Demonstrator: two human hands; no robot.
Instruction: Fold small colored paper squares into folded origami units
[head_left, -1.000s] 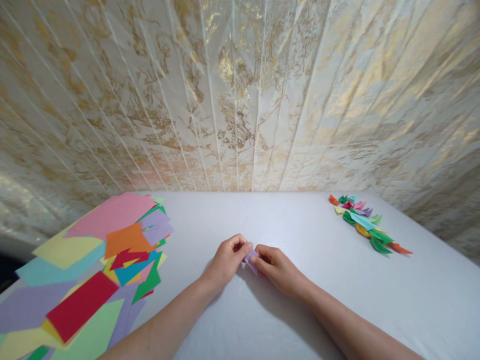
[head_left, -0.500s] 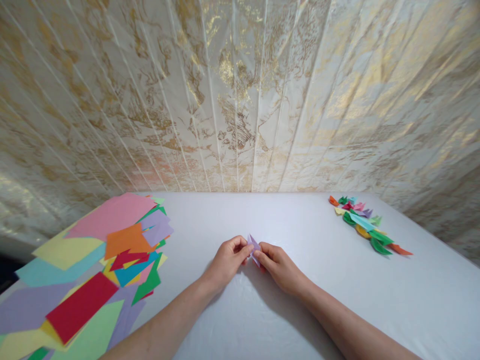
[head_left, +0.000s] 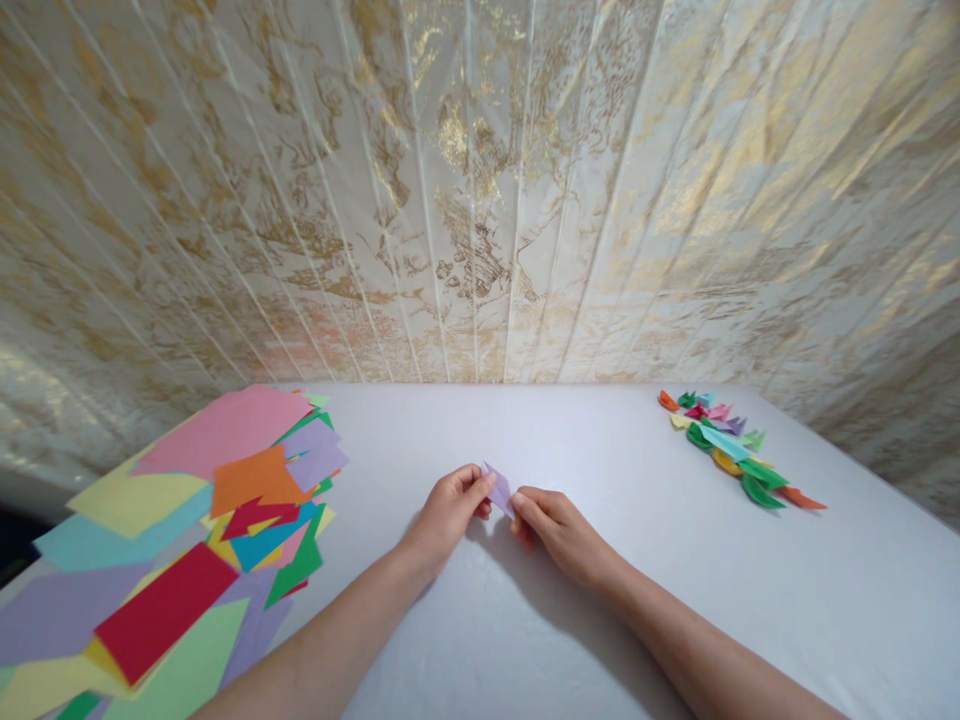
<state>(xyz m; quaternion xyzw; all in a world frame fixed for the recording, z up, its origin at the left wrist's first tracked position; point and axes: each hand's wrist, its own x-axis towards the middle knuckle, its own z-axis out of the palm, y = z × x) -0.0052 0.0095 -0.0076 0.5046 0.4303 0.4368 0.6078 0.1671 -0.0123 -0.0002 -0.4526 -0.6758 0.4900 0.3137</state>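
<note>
Lilac paper (head_left: pixel 501 493) | seems light, easily creased; hold by edges | left hand (head_left: pixel 452 510) pinches one end | right hand (head_left: pixel 553 522) pinches the other

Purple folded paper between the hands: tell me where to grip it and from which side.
Probably best: pinch the purple folded paper by its left edge, coming from the left, thumb on top, as the left hand does; steady its right edge from the right, where the right hand is. It is small and thin, and its middle face shows uncovered.
</note>
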